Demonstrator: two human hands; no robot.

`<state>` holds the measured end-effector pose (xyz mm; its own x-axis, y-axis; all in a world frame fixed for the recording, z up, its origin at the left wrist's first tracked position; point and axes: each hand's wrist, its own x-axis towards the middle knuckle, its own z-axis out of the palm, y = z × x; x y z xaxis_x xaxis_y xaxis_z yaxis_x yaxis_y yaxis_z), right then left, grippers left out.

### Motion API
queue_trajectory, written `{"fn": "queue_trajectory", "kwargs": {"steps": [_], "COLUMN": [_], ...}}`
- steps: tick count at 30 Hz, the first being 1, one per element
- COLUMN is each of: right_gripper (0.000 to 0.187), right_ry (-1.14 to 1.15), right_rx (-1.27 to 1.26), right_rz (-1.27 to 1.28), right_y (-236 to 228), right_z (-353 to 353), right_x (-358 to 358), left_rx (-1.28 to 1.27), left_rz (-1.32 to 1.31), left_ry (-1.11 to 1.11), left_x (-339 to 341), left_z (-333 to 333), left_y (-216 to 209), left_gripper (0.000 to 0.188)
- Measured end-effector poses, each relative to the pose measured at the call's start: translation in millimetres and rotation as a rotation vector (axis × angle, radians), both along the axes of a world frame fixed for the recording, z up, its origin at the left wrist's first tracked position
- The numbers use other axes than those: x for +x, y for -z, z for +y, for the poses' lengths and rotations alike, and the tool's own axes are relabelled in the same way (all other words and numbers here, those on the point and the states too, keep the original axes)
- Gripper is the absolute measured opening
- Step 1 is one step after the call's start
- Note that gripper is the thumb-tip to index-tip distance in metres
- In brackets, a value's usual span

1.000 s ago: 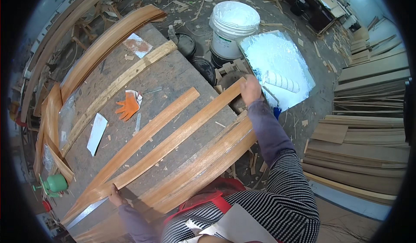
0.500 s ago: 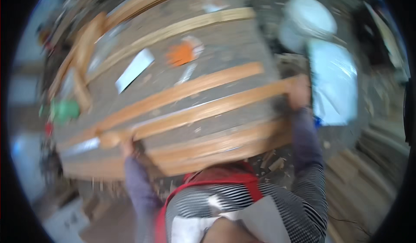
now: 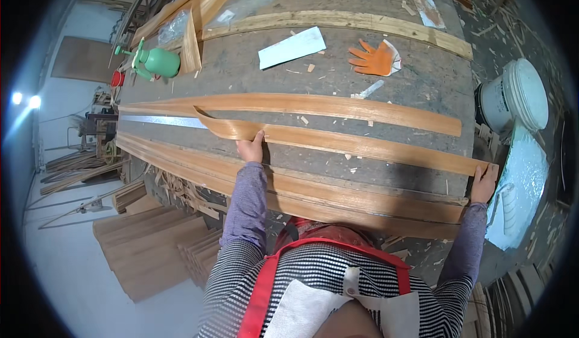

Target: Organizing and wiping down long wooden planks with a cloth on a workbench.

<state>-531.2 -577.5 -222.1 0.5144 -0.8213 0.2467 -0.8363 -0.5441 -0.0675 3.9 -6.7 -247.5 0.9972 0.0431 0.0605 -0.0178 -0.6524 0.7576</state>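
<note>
A thin wood veneer strip stretches across the workbench between my two hands. My left hand pinches its near edge, thumb on top. Just left of that grip, the strip's free end curls up and back over. My right hand closes on the strip's right end, by the bench's right edge. Beyond it lies a second veneer strip, roughly parallel. A shiny metallic strip shows left of the curl. Nearer to me, several long wood strips lie along the bench's front edge.
Farther back lie a white rectangular piece, an orange-and-white glove and a pale wooden batten. A green spray bottle stands left. On the right are a white bucket and a white plastic-covered bundle.
The view has turned and shifted, so bench and hands appear farther right, and the blur has gone. Both hands keep hold of the veneer strip, its left end still curled.
</note>
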Motion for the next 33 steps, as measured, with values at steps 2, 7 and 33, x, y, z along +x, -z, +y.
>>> {"fn": "queue_trajectory", "kwargs": {"steps": [2,7,33], "right_gripper": [0.054,0.057,0.068], "right_ry": [0.02,0.004,-0.618], "right_rx": [0.021,-0.024,0.437], "right_rz": [0.026,0.026,-0.161], "right_y": [0.1,0.8,-39.6], "right_z": [0.9,-3.3,514.2], "right_x": [-1.7,-11.1,440.3], "left_rx": [0.12,0.162,-1.295], "left_rz": [-0.025,-0.037,0.683], "left_ry": [-0.039,-0.05,0.328], "left_x": [-3.7,-7.3,109.3], "left_z": [-7.7,-16.6,95.5], "left_y": [-7.1,-10.4,-85.1], "left_gripper": [0.048,0.053,0.048]}}
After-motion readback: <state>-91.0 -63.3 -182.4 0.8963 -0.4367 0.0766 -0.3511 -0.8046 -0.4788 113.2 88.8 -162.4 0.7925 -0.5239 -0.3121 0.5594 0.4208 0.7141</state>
